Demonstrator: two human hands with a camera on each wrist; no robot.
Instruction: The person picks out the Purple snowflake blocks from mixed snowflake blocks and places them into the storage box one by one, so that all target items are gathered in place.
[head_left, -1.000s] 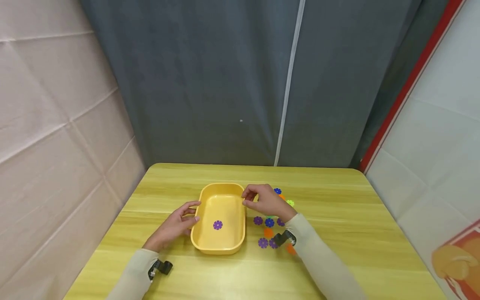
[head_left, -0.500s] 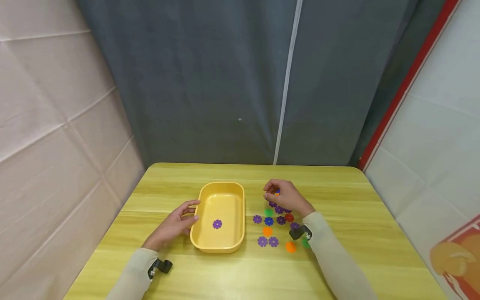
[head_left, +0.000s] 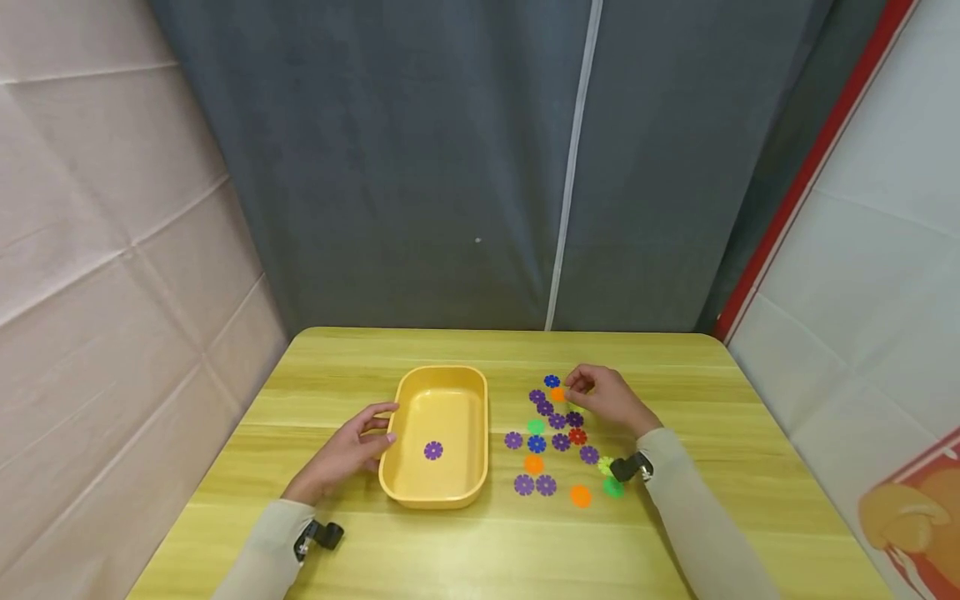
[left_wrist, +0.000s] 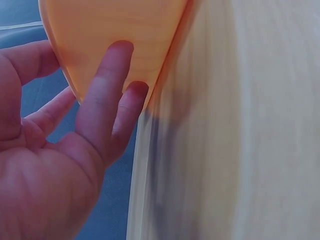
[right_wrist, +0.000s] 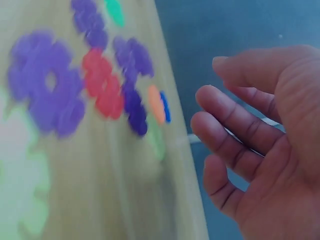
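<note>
A yellow tray (head_left: pixel 405 392) sits on the wooden table with one purple flower disc (head_left: pixel 432 451) lying inside it. My left hand (head_left: pixel 381 423) rests against the tray's left wall, and its straight fingers (left_wrist: pixel 107 85) touch the wall. Several flower discs in purple (head_left: pixel 545 484), blue (head_left: pixel 552 381), green (head_left: pixel 612 488), orange (head_left: pixel 580 496) and red (head_left: pixel 577 435) lie scattered right of the tray. My right hand (head_left: pixel 579 385) hovers at the far end of this scatter. Its fingers (right_wrist: pixel 225 115) are loosely curled and hold nothing.
The table (head_left: pixel 750 467) is edged by a grey curtain (head_left: pixel 450 167) at the back, a padded wall (head_left: pixel 112 250) on the left and a white panel (head_left: pixel 885 250) on the right. Bare tabletop lies right of the discs and in front of the tray.
My right hand moved from the tray's right rim rightward to the far side of the scattered discs. The left hand, tray and purple disc stayed put.
</note>
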